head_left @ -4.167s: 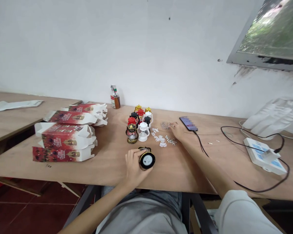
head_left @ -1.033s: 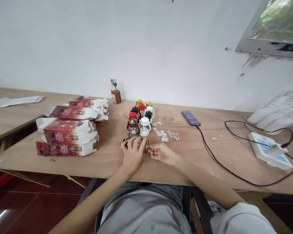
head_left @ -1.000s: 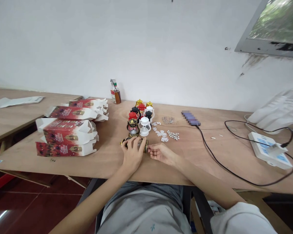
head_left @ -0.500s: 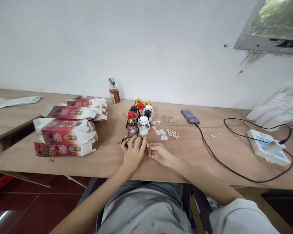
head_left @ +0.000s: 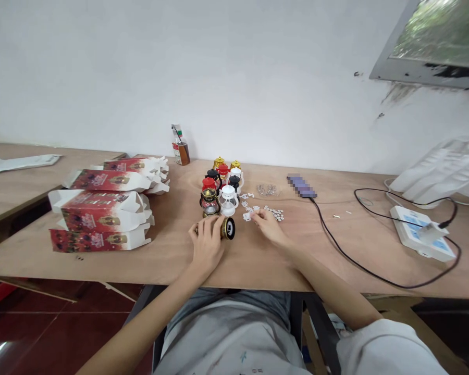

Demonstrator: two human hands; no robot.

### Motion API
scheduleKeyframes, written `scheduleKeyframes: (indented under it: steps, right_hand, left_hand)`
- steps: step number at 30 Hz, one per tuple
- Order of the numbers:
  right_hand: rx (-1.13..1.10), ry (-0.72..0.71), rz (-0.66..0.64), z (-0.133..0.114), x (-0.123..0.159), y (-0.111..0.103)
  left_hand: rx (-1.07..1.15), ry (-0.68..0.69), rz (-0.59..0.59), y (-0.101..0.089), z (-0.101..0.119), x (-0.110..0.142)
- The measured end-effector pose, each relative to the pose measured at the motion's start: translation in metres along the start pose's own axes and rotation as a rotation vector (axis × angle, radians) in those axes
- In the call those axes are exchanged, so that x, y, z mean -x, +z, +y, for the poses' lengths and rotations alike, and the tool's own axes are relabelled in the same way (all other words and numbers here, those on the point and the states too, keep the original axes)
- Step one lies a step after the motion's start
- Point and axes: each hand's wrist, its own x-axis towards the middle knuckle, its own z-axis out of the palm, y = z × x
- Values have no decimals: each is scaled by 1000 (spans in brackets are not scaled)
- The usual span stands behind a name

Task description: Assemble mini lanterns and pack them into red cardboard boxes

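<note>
My left hand [head_left: 208,240] is wrapped round a black-and-gold mini lantern [head_left: 229,229] lying on its side, its round base turned toward the right. Most of the lantern's body is hidden under my fingers. At the pile of small white plastic pieces [head_left: 247,214], my right hand [head_left: 269,225] has its thumb and fingertips pinched together; what is between them is too small to make out. Just beyond the pile lie button cells [head_left: 275,213] and a heap of small screws [head_left: 267,190]. Standing lanterns in white [head_left: 229,200], bronze [head_left: 209,202], red, black and gold are grouped behind my left hand.
Printed red cartons [head_left: 101,208] with open flaps lie at the left. A bottle of brown liquid [head_left: 180,148] stands by the wall. To the right are a phone [head_left: 301,186] on a black cable [head_left: 328,242], a power strip [head_left: 422,234] and white foam-like packaging [head_left: 433,172].
My right hand has left the lantern's base and moved up and right to the white pieces. The lantern, still in my left hand, has its base turned more into view.
</note>
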Motion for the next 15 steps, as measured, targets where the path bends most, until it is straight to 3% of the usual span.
scheduleKeyframes:
  steps: [3, 8, 12, 15]
  right_hand:
    - [272, -67, 165, 8, -13, -14]
    - [465, -208, 239, 12, -14, -17]
    - [345, -368, 175, -5, 3, -9]
    - [154, -404, 79, -17, 20, 0]
  left_hand:
    - [107, 31, -2, 1, -4, -1]
    - [227, 50, -2, 3, -7, -1]
    - [305, 36, -46, 4, -8, -2]
    - [295, 30, -40, 2, -7, -2]
